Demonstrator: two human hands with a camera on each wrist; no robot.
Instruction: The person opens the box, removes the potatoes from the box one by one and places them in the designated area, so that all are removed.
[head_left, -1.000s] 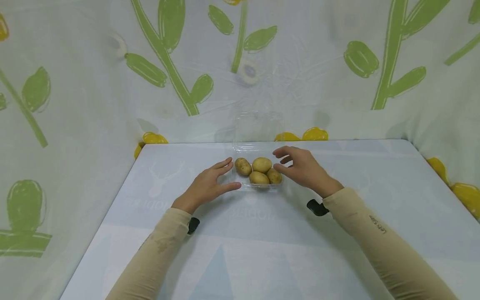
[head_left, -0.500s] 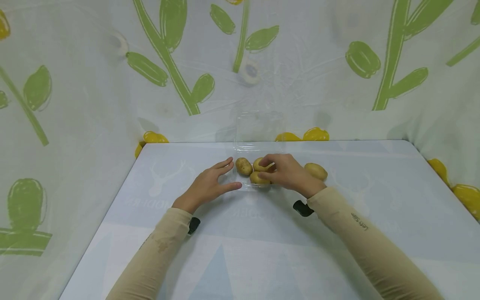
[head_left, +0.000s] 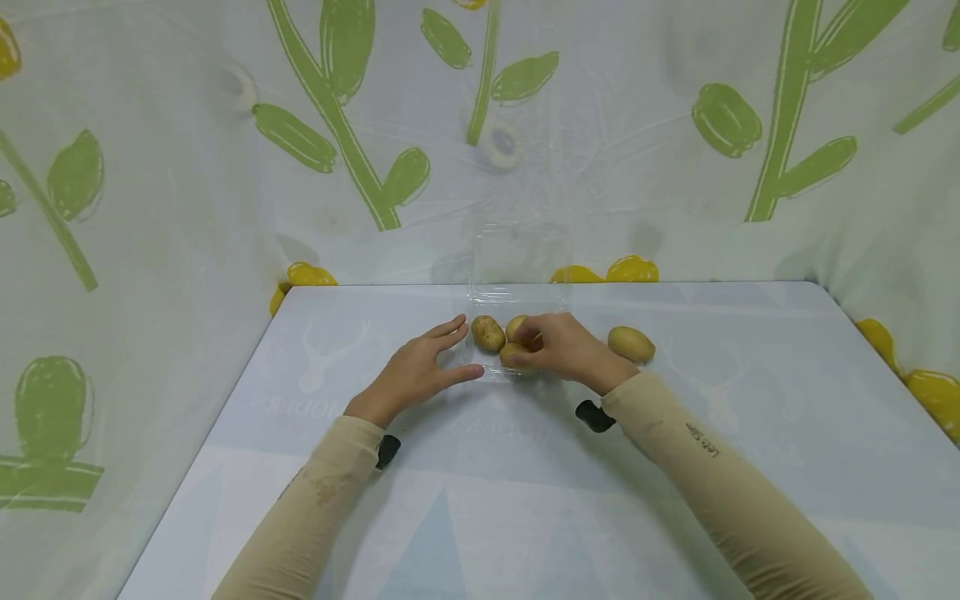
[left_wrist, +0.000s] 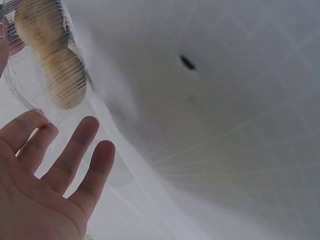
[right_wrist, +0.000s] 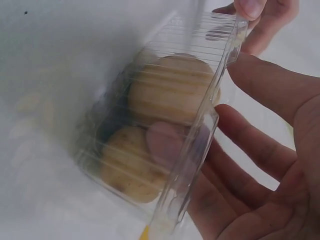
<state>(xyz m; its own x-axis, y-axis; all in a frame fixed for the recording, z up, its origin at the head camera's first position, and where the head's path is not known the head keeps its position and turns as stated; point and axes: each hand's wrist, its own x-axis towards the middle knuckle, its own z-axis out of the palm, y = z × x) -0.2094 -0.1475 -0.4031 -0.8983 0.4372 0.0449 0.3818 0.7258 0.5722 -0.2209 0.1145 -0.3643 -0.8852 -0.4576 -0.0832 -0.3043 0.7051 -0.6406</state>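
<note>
A clear plastic clamshell box holds several potatoes, among them a left potato, a back potato and a front potato. My right hand reaches over its right side, thumb and fingers spread apart. In the right wrist view a fingertip meets the lower potato, while the thumb lies near the upper potato. The right part of the box is hidden under this hand in the head view. Flanking the box's left side, my left hand has its fingers extended, fingertips at the rim.
Another potato lies on the white table, right of the box and behind my right wrist. The box's clear lid stands raised at the table's back edge, before a patterned curtain.
My right hand has moved left and down over the box, covering its right-hand potato. The loose potato on the table has come into sight behind it. The left hand has stayed put.
</note>
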